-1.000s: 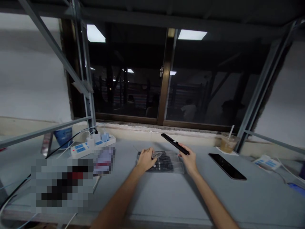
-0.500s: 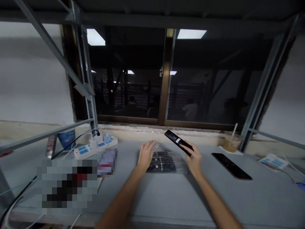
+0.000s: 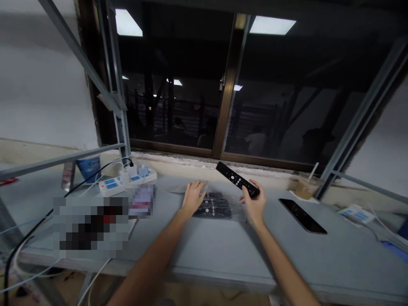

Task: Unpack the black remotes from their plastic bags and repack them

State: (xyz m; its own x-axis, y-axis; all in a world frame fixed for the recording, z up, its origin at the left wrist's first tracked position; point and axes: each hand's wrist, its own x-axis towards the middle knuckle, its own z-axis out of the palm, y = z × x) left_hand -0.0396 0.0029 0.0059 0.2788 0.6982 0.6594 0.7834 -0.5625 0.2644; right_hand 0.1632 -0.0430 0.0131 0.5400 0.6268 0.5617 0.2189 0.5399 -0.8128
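My right hand [image 3: 256, 205] grips a black remote control [image 3: 234, 175] at its near end. The remote is raised and tilted above the table, its button side towards me. Beneath and to its left lies a clear plastic bag [image 3: 237, 212] with several black remotes [image 3: 213, 205] inside. My left hand [image 3: 193, 198] is closed on the bag's left end, and a bit of clear film [image 3: 205, 187] stands up beside its fingers. The thumb's exact hold is partly hidden.
To the right are a black phone [image 3: 302, 216], a drink cup with a straw [image 3: 307, 187] and a power strip [image 3: 356, 213]. Leftward sit another power strip [image 3: 111, 185], a blue container [image 3: 89, 168], cables and blurred-out items. Metal frame posts flank the window.
My right hand has turned the remote over: its back with a white label showed before, and now its buttons show. My left hand stays at the bag. The view has tilted.
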